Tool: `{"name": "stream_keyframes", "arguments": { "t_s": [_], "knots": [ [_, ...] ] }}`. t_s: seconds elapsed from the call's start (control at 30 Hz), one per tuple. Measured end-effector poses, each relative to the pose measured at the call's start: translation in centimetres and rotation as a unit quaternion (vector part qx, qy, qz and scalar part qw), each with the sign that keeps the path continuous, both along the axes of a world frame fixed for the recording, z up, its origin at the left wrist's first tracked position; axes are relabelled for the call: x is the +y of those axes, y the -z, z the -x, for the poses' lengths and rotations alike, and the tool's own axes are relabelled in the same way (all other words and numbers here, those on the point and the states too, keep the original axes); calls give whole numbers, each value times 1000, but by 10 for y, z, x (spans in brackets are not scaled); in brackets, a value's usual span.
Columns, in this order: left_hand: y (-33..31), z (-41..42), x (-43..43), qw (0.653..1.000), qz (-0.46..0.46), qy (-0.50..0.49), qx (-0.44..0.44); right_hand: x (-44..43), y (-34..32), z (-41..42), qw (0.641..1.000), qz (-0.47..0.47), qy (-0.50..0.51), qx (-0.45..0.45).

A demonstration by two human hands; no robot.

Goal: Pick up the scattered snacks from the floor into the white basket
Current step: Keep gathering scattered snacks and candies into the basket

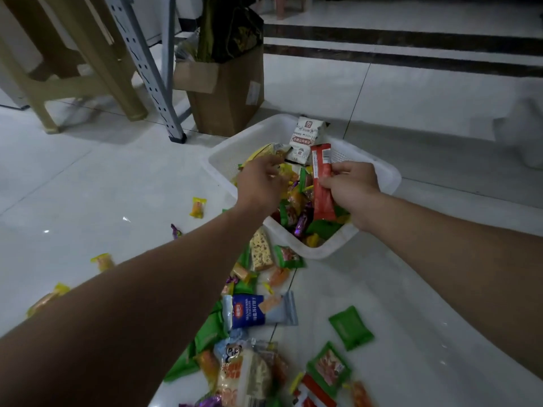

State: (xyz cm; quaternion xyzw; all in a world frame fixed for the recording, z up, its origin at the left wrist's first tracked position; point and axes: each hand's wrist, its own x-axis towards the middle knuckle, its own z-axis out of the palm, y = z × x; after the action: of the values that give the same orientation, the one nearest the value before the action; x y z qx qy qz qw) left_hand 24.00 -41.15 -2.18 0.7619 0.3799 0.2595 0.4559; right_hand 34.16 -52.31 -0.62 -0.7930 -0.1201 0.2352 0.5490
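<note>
Snacks (pixel 264 312): many scattered on floor (pixel 102 177); more heaped in white basket (pixel 388 174). Right hand (pixel 351 186) over basket, grip closed on red stick pack (pixel 321 183). Left hand (pixel 260 183) over basket, grip state unclear.

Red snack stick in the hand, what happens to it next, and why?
Probably the right hand lets go, so the red snack stick drops into the white basket. It is already held upright over the snacks piled inside, and many wrappers, like the green packet, wait on the floor.
</note>
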Motion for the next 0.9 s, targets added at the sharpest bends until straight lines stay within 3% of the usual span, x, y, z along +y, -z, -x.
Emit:
{"name": "stream_keyframes", "arguments": {
  "t_s": [0.27, 0.4, 0.53, 0.7, 0.9],
  "knots": [
    [22, 7, 3, 987, -77, 66, 123, 8, 18, -8, 998, 13, -36, -47],
    [14, 25, -2, 980, -107, 83, 144, -8, 20, -1, 980, 60, -93, -164],
    [6, 45, -18, 975, -123, 114, 148, -36, 19, 11, 957, 85, -158, -227],
    [7, 80, -53, 974, -108, 133, 149, -87, 13, 29, 939, 114, -224, -236],
    [23, 119, -84, 939, -159, 220, 212, -143, 25, 56, 920, 171, -269, -229]
  ]
}}
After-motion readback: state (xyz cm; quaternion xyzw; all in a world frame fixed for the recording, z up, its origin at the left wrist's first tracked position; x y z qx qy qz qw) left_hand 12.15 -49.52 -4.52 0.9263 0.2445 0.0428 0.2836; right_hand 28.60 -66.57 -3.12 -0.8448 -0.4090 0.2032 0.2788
